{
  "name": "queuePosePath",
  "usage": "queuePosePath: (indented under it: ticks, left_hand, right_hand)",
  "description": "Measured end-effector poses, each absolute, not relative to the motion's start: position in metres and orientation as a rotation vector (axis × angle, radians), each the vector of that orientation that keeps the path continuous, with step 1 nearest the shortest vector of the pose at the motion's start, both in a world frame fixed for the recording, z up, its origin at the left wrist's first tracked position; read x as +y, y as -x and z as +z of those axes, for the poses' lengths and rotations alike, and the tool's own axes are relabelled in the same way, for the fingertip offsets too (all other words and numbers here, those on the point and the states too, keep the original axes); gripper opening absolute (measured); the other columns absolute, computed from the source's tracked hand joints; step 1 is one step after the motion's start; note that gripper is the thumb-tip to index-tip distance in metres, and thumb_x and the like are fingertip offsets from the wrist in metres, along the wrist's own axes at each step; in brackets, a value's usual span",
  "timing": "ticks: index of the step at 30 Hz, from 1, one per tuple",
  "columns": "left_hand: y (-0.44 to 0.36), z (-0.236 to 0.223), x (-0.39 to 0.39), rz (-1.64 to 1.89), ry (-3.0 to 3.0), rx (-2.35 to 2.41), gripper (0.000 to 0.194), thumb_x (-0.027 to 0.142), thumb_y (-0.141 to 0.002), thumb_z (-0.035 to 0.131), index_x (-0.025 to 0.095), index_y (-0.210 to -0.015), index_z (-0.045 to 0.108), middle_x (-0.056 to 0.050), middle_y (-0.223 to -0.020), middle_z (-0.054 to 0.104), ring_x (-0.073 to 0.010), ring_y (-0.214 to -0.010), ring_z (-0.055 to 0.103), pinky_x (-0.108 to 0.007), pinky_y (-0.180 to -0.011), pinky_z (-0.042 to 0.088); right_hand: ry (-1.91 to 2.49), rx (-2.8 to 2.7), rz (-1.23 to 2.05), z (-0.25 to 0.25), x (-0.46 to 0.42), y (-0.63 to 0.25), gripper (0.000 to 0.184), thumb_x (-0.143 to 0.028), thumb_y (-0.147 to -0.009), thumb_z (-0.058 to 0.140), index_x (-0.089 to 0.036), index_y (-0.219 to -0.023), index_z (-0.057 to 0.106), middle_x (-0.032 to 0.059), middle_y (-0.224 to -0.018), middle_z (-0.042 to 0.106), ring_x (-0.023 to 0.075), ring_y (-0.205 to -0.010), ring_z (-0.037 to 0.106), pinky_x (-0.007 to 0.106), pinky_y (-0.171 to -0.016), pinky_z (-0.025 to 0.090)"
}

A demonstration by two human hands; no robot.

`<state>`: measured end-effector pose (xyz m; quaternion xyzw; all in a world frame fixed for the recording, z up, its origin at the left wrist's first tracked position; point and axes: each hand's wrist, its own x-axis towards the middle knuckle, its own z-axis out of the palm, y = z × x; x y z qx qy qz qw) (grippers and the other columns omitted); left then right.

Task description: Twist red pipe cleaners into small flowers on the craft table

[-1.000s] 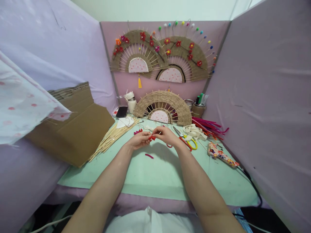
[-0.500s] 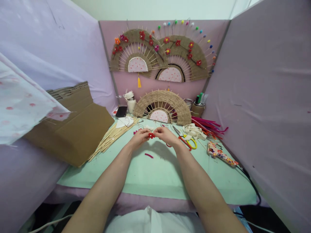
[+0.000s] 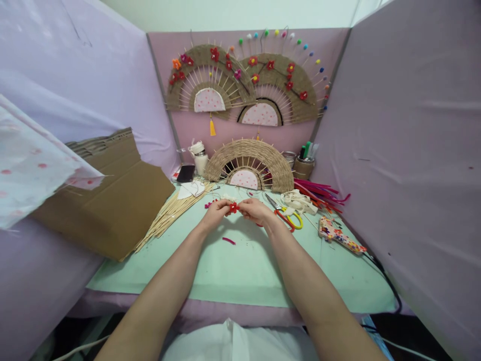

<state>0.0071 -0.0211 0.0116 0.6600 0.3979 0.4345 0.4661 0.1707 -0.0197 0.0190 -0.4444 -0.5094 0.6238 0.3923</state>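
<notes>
A small red pipe-cleaner flower (image 3: 233, 207) is pinched between my two hands over the middle of the table. My left hand (image 3: 218, 212) grips its left side with the fingers closed. From the right, my right hand (image 3: 254, 209) pinches its edge. Below them a short dark-pink piece of pipe cleaner (image 3: 229, 241) lies on the green cloth. Just left of my left hand is a magenta pipe-cleaner piece (image 3: 209, 204), partly covered. Behind my hands a twine-wrapped fan (image 3: 255, 150) with a dotted white centre stands upright.
Scissors (image 3: 291, 219) and a patterned glue gun (image 3: 340, 234) lie to the right, with pipe cleaners (image 3: 319, 191) behind. Thin sticks (image 3: 169, 215) and cardboard (image 3: 108, 200) are at the left. Two decorated fans (image 3: 293, 90) hang at the back beside a bottle (image 3: 200, 156).
The red flower has turned so that its petals face me more. My hands stay together around it, and the whole view has shifted slightly.
</notes>
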Motion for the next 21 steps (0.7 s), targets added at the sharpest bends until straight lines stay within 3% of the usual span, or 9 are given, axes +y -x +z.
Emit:
queuePosePath:
  ticks: [9, 15, 21]
  left_hand:
    - [-0.005, 0.013, -0.021, 0.984, -1.865, 1.165, 0.019, 0.017, -0.064, 0.046, 0.016, -0.071, 0.064, 0.0, -0.064, 0.06, -0.0145, -0.065, 0.053, -0.026, -0.065, 0.039]
    - [-0.008, 0.012, -0.02, 0.991, -1.658, 1.014, 0.027, 0.023, -0.065, 0.059, 0.018, -0.091, 0.065, -0.005, -0.087, 0.066, -0.0172, -0.081, 0.058, -0.029, -0.076, 0.043]
    - [-0.015, 0.011, -0.02, 1.073, -1.289, 0.969, 0.028, 0.033, -0.066, 0.064, 0.017, -0.089, 0.066, -0.005, -0.084, 0.065, -0.0152, -0.079, 0.058, -0.027, -0.073, 0.043]
  right_hand:
    - [1.095, -1.086, 1.69, 0.0, -0.007, -0.169, 0.016, -0.015, -0.058, 0.065, -0.014, -0.051, 0.05, -0.0047, -0.045, 0.043, 0.0039, -0.041, 0.032, 0.02, -0.042, 0.02]
    - [1.021, -1.019, 1.687, 0.002, -0.006, -0.167, 0.015, -0.02, -0.058, 0.068, -0.014, -0.058, 0.055, -0.0043, -0.049, 0.046, 0.0045, -0.046, 0.036, 0.02, -0.044, 0.024]
    - [0.901, -1.018, 1.619, 0.006, -0.011, -0.16, 0.019, -0.028, -0.055, 0.071, -0.013, -0.061, 0.06, -0.0019, -0.054, 0.052, 0.0056, -0.05, 0.038, 0.021, -0.046, 0.024]
